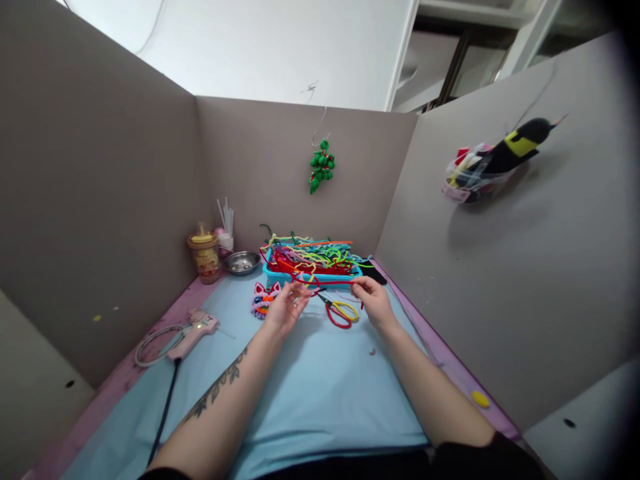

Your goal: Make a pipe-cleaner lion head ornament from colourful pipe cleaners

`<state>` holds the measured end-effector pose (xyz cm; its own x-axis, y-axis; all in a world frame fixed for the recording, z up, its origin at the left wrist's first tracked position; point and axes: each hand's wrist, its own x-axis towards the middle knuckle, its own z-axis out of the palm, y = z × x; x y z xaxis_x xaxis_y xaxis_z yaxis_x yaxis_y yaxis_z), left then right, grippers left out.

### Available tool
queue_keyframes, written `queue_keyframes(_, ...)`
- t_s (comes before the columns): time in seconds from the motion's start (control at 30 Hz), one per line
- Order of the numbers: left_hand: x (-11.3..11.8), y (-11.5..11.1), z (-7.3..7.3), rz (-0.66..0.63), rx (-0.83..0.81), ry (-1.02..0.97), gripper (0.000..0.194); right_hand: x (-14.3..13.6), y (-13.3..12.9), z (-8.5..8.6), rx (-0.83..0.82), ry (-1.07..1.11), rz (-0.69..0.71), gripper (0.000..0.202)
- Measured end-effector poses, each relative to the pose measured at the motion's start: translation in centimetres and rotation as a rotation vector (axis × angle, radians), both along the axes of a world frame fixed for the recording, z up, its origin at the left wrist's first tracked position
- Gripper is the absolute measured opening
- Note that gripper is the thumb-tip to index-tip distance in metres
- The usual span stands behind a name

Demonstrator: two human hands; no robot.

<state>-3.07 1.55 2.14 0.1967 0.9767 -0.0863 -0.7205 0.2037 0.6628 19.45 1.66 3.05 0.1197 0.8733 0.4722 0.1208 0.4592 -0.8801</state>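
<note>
We held the red fuzzy stem [334,283] stretched before the blue basket [277,276], right hand [374,301] pinching one end, left hand [289,308] half-curled, loosely holding the looped part, and judged that too hard a pull could slip it from that slacker grip.

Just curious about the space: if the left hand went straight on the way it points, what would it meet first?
Beyond the red strand at its fingers, the left hand would probably meet the blue basket first, though depth is hard to judge.
</note>
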Motion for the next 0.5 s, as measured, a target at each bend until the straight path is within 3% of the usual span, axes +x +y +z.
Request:
queue_keyframes(0.2,-0.1,0.6,-0.3,0.087,0.006,0.092,0.011,2.4,1.1,-2.4,0.016,-0.042,0.019,0.018)
queue_keyframes(0.5,-0.6,0.8,-0.6,0.062,0.113,0.126,0.011,3.6,1.2,-2.8,0.006,-0.151,-0.044,0.021)
